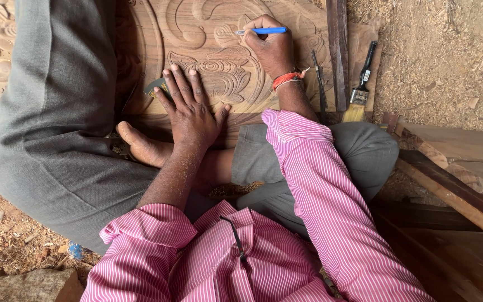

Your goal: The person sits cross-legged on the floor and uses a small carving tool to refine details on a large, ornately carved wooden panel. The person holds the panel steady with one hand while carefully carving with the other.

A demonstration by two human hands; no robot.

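A large carved wooden panel (208, 33) with flower and scroll relief lies on the ground in front of me. My right hand (272, 47) grips a blue pen (264, 31), its tip touching the carving near the top middle. A red thread band circles that wrist. My left hand (188, 109) rests flat on the panel's near edge, fingers spread, beside the carved flower. A dark small object (155, 86) peeks out from under its fingers. My bare foot (141, 145) sits just below the left hand.
A paintbrush (360, 86) with a black handle and a thin metal tool (318, 78) lie at the panel's right edge beside a dark wooden strip (337, 50). Wooden planks (454, 168) are stacked at right. Sawdust (437, 56) covers the ground. A stone (23, 285) sits bottom left.
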